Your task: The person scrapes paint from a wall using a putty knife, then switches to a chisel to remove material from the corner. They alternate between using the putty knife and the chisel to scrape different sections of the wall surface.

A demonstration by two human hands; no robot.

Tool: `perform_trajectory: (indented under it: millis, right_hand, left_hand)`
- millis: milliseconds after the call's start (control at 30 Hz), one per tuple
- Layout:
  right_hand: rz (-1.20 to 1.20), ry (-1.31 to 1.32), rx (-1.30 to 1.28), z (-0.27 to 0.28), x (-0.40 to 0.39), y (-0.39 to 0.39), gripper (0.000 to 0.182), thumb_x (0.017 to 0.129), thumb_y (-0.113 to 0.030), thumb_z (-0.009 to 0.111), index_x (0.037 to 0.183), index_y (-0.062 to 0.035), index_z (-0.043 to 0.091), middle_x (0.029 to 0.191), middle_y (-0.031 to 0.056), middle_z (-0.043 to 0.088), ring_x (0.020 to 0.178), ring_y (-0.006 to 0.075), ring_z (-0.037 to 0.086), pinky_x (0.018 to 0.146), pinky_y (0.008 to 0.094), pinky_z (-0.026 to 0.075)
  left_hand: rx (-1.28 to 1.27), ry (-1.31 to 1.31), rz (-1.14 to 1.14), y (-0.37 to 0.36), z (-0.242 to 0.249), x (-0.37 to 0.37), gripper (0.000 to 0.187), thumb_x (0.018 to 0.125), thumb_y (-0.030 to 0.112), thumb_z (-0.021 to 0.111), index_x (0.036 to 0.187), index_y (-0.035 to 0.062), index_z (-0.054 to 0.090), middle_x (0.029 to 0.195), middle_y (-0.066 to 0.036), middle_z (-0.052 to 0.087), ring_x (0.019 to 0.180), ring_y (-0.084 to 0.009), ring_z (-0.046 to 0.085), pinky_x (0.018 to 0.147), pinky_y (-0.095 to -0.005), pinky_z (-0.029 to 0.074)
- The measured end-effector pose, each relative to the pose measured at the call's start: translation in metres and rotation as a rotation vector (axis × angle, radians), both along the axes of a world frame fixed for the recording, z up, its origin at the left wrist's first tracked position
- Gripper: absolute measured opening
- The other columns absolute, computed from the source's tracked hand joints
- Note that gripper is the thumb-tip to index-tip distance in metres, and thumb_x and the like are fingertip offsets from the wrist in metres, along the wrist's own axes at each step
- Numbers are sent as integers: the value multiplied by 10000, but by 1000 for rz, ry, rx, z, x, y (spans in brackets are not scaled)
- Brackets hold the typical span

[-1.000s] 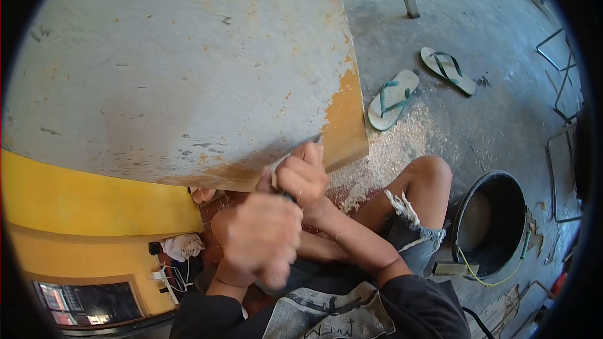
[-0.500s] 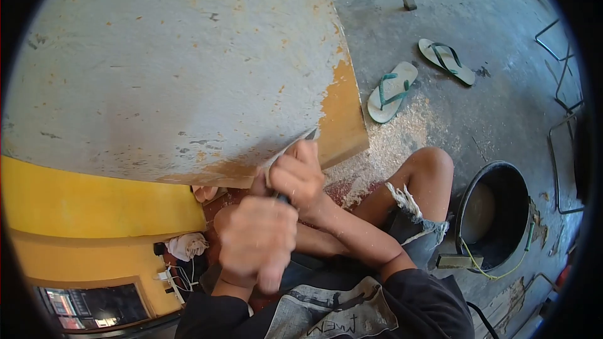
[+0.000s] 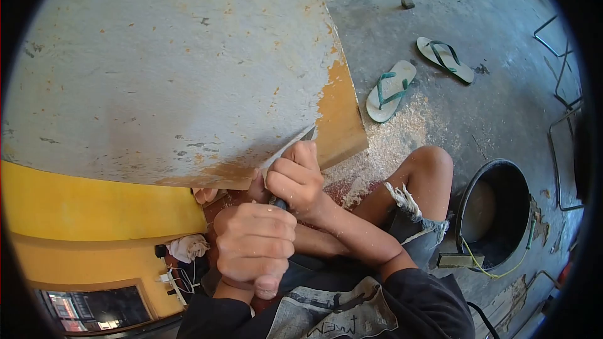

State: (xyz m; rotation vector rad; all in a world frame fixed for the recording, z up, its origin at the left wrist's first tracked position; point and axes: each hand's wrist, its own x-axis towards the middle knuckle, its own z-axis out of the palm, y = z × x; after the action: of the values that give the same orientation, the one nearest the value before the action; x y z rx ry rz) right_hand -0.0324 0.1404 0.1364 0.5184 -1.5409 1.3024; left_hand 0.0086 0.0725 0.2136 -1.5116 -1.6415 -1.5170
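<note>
A large board [image 3: 188,75] with a worn grey-white surface spans the upper left, with bare orange-brown wood along its right and lower edges. My right hand [image 3: 295,176] is wrapped round a bladed tool near the board's lower right corner. The pale, pointed blade [image 3: 306,134] rests on the board where grey surface meets bare wood. Below it, my left hand [image 3: 257,245] is closed in a fist around the rear of the tool, whose dark handle [image 3: 278,202] shows between the two hands. The rest of the handle is hidden by the fingers.
Two flip-flops [image 3: 391,91] [image 3: 445,59] and pale shavings [image 3: 408,132] lie on the concrete floor. A black bucket [image 3: 502,213] stands right of my bent knee, beside a small block [image 3: 460,260]. Cables [image 3: 179,279] and a crumpled cloth [image 3: 188,248] are at lower left.
My left hand, blurred before, now shows sharply and sits very slightly lower. The board has shifted slightly left in view; both hands keep their hold on the tool.
</note>
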Motion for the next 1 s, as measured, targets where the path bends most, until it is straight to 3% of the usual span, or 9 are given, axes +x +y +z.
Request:
perform_trajectory:
  millis: [233, 300, 500, 600, 700, 767, 867, 967, 1000]
  right_hand:
    - [-2, 32, 61, 3, 3, 6, 233, 640, -178, 708, 667, -104, 488, 664, 17, 395, 665, 215, 416, 618, 356, 293]
    - [38, 19, 58, -8, -8, 2, 223, 632, -181, 700, 682, -106, 496, 668, 12, 391, 666, 204, 415, 618, 352, 302]
    - [0, 18, 59, 1, 0, 6, 202, 637, -193, 692, 687, -108, 516, 667, 12, 409, 670, 212, 409, 636, 358, 295]
    - [29, -124, 71, -21, -12, 8, 188, 651, -191, 687, 693, -107, 524, 677, 12, 421, 677, 214, 436, 629, 367, 301]
    - [0, 14, 52, -3, 2, 6, 177, 666, -212, 685, 690, -127, 531, 674, 13, 432, 691, 220, 433, 641, 373, 289]
    - [2, 34, 68, -3, 4, 7, 172, 667, -197, 686, 688, -128, 530, 676, 13, 433, 689, 221, 428, 645, 370, 286]
    - [76, -134, 66, -14, -4, 10, 170, 667, -148, 680, 689, -103, 517, 688, 8, 439, 693, 209, 450, 633, 364, 308]
    - [61, -50, 52, -10, 9, 4, 149, 671, -159, 678, 693, -114, 537, 693, 13, 478, 715, 224, 457, 670, 372, 315]
    - [54, -12, 36, -17, -1, 1, 149, 698, -158, 684, 699, -108, 543, 694, 18, 479, 708, 224, 456, 667, 373, 315]
  left_hand:
    - [71, 116, -19, 2, -7, 0, 491, 965, 227, 423, 494, 107, 354, 427, -6, 447, 338, -150, 432, 387, -296, 444]
    - [25, -66, 218, -9, -9, 9, 439, 933, 215, 513, 522, 65, 472, 508, -27, 511, 424, -191, 525, 549, -352, 563]
    - [-91, -21, -49, -24, -2, 10, 566, 1019, 325, 445, 516, 69, 473, 526, -17, 529, 462, -188, 543, 551, -368, 552]
    - [-75, -438, 510, -39, -27, 19, 520, 967, 269, 510, 487, 76, 453, 526, -32, 519, 434, -174, 506, 523, -329, 530]
    - [114, 66, 261, 8, -8, 10, 520, 946, 282, 448, 459, 155, 316, 407, 6, 408, 357, -141, 427, 403, -249, 417]
    - [-44, -6, -32, -8, -2, 9, 541, 997, 284, 474, 499, 72, 450, 530, -19, 520, 452, -173, 520, 530, -314, 511]
    - [-22, -244, 610, -9, -17, 17, 479, 945, 230, 438, 482, 128, 366, 420, -10, 451, 356, -141, 442, 405, -275, 447]
    - [2, 39, -38, 2, -4, 0, 450, 926, 215, 459, 494, 125, 370, 426, -17, 437, 369, -161, 428, 424, -257, 413]
    - [-26, -168, 307, 0, -10, 16, 462, 934, 233, 467, 498, 117, 369, 435, -21, 447, 380, -164, 442, 490, -273, 454]
